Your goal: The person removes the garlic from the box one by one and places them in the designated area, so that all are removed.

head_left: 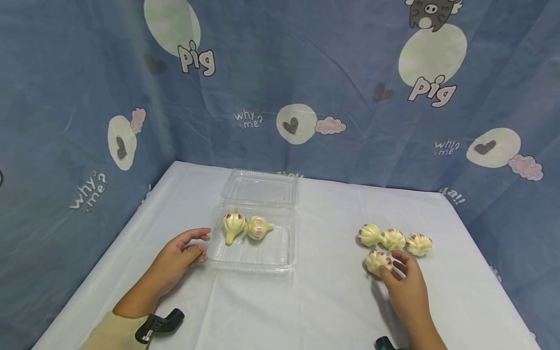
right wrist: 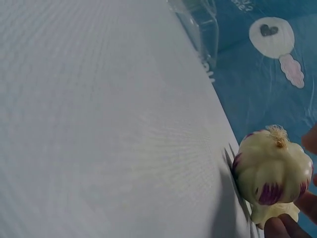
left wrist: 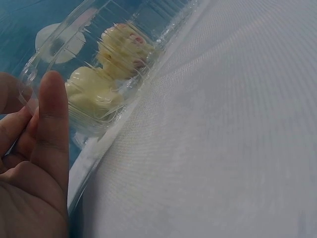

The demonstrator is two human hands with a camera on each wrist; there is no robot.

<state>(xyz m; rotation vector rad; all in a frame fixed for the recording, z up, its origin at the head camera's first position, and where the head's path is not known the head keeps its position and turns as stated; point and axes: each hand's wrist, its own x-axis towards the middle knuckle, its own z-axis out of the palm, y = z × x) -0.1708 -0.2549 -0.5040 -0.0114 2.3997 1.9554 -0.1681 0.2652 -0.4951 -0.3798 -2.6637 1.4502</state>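
A clear plastic box (head_left: 282, 248) with its lid folded back holds two garlic bulbs (head_left: 258, 227). My left hand (head_left: 172, 265) is at the box's left edge; in the left wrist view its thumb (left wrist: 53, 109) stands upright and the fingertips hold the plastic rim. At the right, my right hand (head_left: 409, 287) has its thumb against the near garlic bulb (head_left: 377, 262), fingers spread loosely beside it. In the right wrist view that purple-streaked bulb (right wrist: 272, 168) shows its root tuft, with fingers (right wrist: 309, 203) at its right and below.
Behind the near bulb, three more garlic bulbs (head_left: 393, 239) lie in a row on the white cloth (head_left: 328, 291). The box lid (head_left: 260, 188) lies toward the back. A blue printed curtain (head_left: 245, 82) rises behind and along the sides.
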